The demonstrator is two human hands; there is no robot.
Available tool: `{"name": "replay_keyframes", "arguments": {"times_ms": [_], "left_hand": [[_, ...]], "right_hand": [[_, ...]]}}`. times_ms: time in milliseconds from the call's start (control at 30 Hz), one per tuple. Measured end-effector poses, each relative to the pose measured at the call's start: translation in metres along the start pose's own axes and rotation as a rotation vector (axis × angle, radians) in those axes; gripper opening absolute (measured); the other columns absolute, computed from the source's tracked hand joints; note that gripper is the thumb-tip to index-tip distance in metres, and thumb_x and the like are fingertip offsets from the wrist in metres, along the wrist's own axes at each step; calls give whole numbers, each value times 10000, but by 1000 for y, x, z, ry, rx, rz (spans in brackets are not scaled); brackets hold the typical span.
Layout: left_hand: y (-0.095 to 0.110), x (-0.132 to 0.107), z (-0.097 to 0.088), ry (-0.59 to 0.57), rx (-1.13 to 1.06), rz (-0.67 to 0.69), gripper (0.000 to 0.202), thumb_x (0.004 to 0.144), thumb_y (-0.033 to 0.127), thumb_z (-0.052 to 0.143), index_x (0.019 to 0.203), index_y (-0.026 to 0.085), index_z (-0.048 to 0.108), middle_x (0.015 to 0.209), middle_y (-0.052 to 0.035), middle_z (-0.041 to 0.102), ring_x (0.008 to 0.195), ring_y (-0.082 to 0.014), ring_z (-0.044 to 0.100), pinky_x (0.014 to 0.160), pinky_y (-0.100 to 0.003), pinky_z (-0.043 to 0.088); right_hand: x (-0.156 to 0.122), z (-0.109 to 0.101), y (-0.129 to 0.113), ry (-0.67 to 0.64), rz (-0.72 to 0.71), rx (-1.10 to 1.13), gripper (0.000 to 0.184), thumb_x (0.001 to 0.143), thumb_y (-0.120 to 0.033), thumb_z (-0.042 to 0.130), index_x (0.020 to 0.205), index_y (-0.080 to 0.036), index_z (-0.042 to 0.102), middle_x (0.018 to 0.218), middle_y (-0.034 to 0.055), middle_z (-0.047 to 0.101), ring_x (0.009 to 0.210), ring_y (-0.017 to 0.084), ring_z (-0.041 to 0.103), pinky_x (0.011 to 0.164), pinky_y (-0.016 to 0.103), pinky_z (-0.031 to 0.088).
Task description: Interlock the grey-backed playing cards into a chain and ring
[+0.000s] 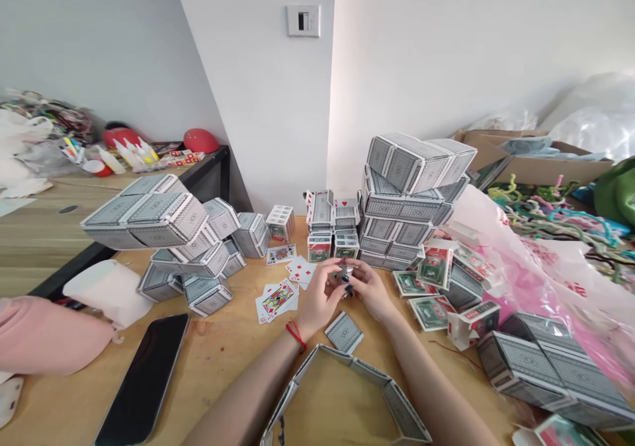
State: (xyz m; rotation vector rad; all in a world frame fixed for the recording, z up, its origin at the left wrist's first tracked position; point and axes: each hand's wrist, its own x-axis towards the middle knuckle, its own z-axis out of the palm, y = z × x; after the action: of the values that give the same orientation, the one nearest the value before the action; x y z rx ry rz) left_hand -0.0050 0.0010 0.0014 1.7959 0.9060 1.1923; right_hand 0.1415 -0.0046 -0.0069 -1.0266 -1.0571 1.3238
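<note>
Both hands meet over the middle of the wooden table (218,360). My left hand (320,297), with a red string at the wrist, and my right hand (368,290) pinch a small folded playing card piece (344,275) between their fingertips. A face-down card (344,332) lies just below the hands. Face-up cards (278,298) are scattered to the left. A ring of joined cards (347,393) stands between my forearms at the front edge.
Stacked card blocks (163,224) sit at left and a taller stack of card blocks (411,194) at back right. Card boxes (436,294) lie at right by a pink plastic bag (516,267). A black phone (143,380) lies front left beside pink cloth (44,333).
</note>
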Motion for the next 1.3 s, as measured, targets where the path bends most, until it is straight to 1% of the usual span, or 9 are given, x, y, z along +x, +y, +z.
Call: {"name": "replay_keyframes", "arguments": {"times_ms": [100,167,267,367,533,767,967,1100,1300], "left_hand": [[-4,1,-3,120,-22,-102,248,828,314,446,1051,206,440,970,-64,546,681,-116,574,540,-230,488],[-6,2,-6,80,-85,-206,298,856,356,372,1120,220,397,717,-3,554,477,-91,520,414,-208,435],[-2,5,-8,-61,-146,-331,420,857,406,341,1244,249,298,536,48,505,382,-104,496,347,-204,407],[3,8,-10,-132,-186,-430,520,821,416,418,1287,276,236,621,30,570,445,-134,566,363,-227,453],[0,14,-15,-188,-340,-524,538,770,371,514,1246,270,284,801,-3,601,558,-150,615,436,-269,515],[-8,15,-17,-180,-523,-458,433,739,318,579,1122,207,412,915,-44,604,737,-160,619,586,-310,545],[-10,15,-14,-119,-522,-382,454,690,244,647,1097,157,466,1078,-112,589,984,-207,568,773,-337,512],[-12,16,-13,-157,-485,-345,475,661,205,672,1099,142,502,1134,-128,571,1028,-215,552,876,-376,462],[-12,14,-11,-171,-432,-298,461,661,190,667,1097,143,528,1125,-124,581,1020,-213,559,912,-396,434]], "right_hand": [[-1,5,-2,36,-69,-1,475,659,-350,666,1075,-214,482,941,63,613,703,155,576,543,246,443],[-1,8,-1,41,-141,7,500,641,-324,688,1080,-234,464,997,61,595,817,180,578,652,289,469],[-1,9,1,-1,-210,-5,605,600,-282,727,1124,-264,424,1035,55,577,910,201,561,759,338,461],[-1,9,5,-43,-232,-28,679,584,-252,743,1169,-286,399,1096,68,539,927,210,549,710,320,479],[-2,9,9,-72,-249,-69,697,582,-250,746,1188,-281,403,1120,81,516,955,230,534,699,318,488],[4,5,18,22,-193,-90,727,513,-239,784,1156,-270,447,1113,76,531,923,223,562,741,339,490],[4,1,11,27,-144,31,558,592,-307,735,1104,-243,522,1136,82,563,994,226,550,860,372,438],[4,-5,9,56,-85,55,516,616,-321,718,1095,-223,552,1131,86,582,1054,240,520,913,397,388],[2,-6,8,43,-64,91,480,616,-308,717,1070,-223,587,1113,76,601,1040,250,524,900,390,386]]}}
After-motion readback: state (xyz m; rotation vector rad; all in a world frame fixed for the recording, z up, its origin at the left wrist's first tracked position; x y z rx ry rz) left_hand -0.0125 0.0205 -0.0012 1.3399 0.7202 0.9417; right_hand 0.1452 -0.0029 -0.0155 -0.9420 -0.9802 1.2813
